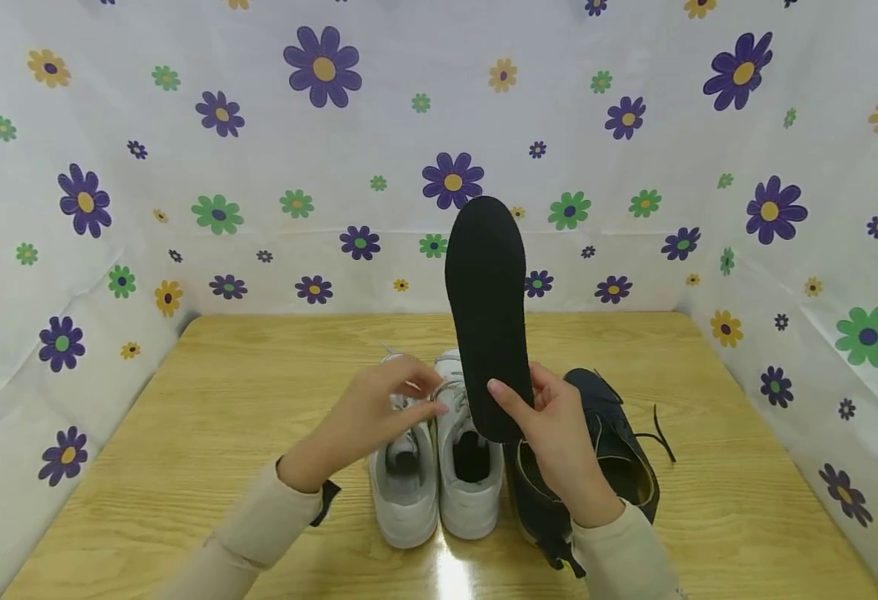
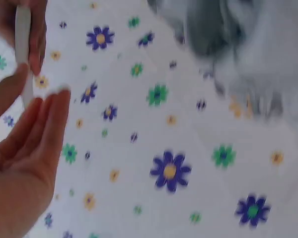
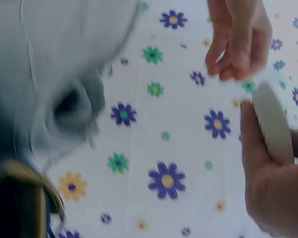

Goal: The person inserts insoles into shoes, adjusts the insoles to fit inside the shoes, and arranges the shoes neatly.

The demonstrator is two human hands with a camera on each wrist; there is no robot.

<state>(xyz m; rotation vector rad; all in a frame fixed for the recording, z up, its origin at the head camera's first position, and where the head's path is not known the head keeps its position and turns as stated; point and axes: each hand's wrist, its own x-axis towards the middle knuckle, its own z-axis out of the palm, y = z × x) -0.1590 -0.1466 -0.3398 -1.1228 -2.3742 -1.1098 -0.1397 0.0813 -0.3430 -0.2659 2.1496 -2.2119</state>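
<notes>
A black insole (image 1: 487, 308) stands nearly upright above the shoes, toe end up. My right hand (image 1: 562, 437) grips its heel end, thumb laid across the dark face. Its pale edge side shows in the right wrist view as a light insole edge (image 3: 273, 124). My left hand (image 1: 375, 417) hovers just left of the insole, holding nothing, its fingers bent loosely and thumb apart from them. In the left wrist view the palm of that left hand (image 2: 32, 153) faces the insole (image 2: 23, 39). Below are two white sneakers (image 1: 471, 504), laces partly hidden by my left hand.
Dark lace-up shoes (image 1: 592, 392) stand to the right of the white pair, partly behind my right hand; a loose black lace (image 1: 660, 437) sticks out beside them. Everything stands on a wooden table (image 1: 259, 367), with a flowered cloth (image 1: 379, 150) hanging round the back and sides.
</notes>
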